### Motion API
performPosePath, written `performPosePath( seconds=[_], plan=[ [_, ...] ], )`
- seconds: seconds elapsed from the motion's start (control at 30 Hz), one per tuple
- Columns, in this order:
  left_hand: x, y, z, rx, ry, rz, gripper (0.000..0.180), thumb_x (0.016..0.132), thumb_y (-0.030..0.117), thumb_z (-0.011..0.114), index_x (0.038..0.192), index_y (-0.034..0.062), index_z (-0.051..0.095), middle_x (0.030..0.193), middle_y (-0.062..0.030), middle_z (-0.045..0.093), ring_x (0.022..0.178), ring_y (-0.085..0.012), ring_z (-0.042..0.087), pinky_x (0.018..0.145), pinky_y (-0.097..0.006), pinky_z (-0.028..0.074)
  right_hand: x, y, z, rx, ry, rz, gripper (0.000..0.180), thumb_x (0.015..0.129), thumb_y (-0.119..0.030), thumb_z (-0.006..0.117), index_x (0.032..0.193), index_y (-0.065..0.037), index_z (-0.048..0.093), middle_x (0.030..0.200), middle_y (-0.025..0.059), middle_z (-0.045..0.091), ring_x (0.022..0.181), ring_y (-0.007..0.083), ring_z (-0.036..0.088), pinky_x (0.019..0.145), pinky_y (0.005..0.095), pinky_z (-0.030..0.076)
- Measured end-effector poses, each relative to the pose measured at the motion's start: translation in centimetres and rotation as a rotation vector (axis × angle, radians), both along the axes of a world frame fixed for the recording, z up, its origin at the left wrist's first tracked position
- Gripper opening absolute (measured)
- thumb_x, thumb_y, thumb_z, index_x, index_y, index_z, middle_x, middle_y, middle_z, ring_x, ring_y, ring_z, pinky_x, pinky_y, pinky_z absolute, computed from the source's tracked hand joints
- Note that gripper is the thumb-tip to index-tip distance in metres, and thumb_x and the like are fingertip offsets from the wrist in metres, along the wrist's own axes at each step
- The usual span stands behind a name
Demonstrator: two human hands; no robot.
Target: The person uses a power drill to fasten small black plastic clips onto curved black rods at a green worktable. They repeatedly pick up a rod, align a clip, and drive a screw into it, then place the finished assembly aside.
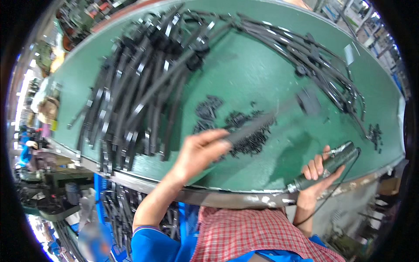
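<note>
My left hand [198, 153] is closed round one end of a long dark bar [257, 124] with a rounded black piece at its far end. Motion smears the bar as it slants up to the right over the green table. Low on the right, my right hand [319, 169] wraps round a dark green corded electric screwdriver [334, 160]; its narrow metal tip points down and left, near the table's front edge. Between the hands and a little beyond lies a heap of small black screw-like pieces [251, 145], partly behind the bar. Larger black parts [209, 107] lie beside it.
A thick pile of black bars [131, 91] covers the left of the green table [244, 65]. More long bars [301, 52] lie at the far right. A few small black bits [375, 134] sit near the right edge. The tool's cord [334, 198] hangs past my right wrist.
</note>
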State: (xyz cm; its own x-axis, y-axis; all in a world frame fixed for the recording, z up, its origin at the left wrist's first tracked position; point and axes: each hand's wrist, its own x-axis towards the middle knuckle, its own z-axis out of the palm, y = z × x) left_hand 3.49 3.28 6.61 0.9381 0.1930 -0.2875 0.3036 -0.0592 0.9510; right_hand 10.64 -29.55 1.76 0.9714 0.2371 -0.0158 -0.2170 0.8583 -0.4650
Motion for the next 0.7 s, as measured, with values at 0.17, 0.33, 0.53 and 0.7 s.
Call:
performPosePath(
  seconds=[0.17,0.33,0.53,0.7],
  plan=[
    [3.3,16.9,7.7,1.169,-0.35,0.374,0.036,0.088,0.023,0.06,0.112,-0.005,0.06,0.074,-0.0144,0.063,0.064,-0.0152,0.056,0.061,-0.034,0.046,0.1,-0.6,0.5,-0.085,0.195,-0.205,0.066,0.093,-0.065,0.035,0.119,-0.006,0.05,0.058,-0.0011,0.035,0.044,0.0101,0.032,0.04,0.026,0.029],
    [0.0,32.2,8.1,1.264,0.233,0.278,0.039,0.086,0.034,0.058,0.098,-0.0024,0.067,0.079,-0.0217,0.066,0.078,-0.0305,0.066,0.075,-0.038,0.048,0.9,-2.1,0.3,-0.063,0.297,-0.269,0.06,0.093,-0.061,0.041,0.117,-0.008,0.052,0.06,-0.003,0.034,0.046,0.0083,0.033,0.043,0.0245,0.031],
    [8.1,30.6,9.7,1.789,0.223,-0.028,0.042,0.082,0.034,0.061,0.115,0.0094,0.066,0.11,-0.0221,0.062,0.101,-0.036,0.061,0.084,-0.045,0.047,1.8,-4.1,-1.3,0.121,0.579,-0.263,0.06,0.091,-0.062,0.047,0.113,-0.008,0.059,0.061,-0.0035,0.04,0.048,0.0078,0.037,0.045,0.0237,0.035],
    [31.3,6.4,3.9,1.183,-0.377,-0.411,0.031,0.09,0.021,0.054,0.114,0.0026,0.064,0.111,-0.0174,0.064,0.104,-0.0329,0.061,0.09,-0.038,0.048,2.0,-4.3,-1.5,0.038,0.594,-0.284,0.065,0.091,-0.068,0.038,0.114,-0.011,0.057,0.06,-0.0022,0.039,0.05,0.0102,0.037,0.048,0.027,0.032]
  ],
)
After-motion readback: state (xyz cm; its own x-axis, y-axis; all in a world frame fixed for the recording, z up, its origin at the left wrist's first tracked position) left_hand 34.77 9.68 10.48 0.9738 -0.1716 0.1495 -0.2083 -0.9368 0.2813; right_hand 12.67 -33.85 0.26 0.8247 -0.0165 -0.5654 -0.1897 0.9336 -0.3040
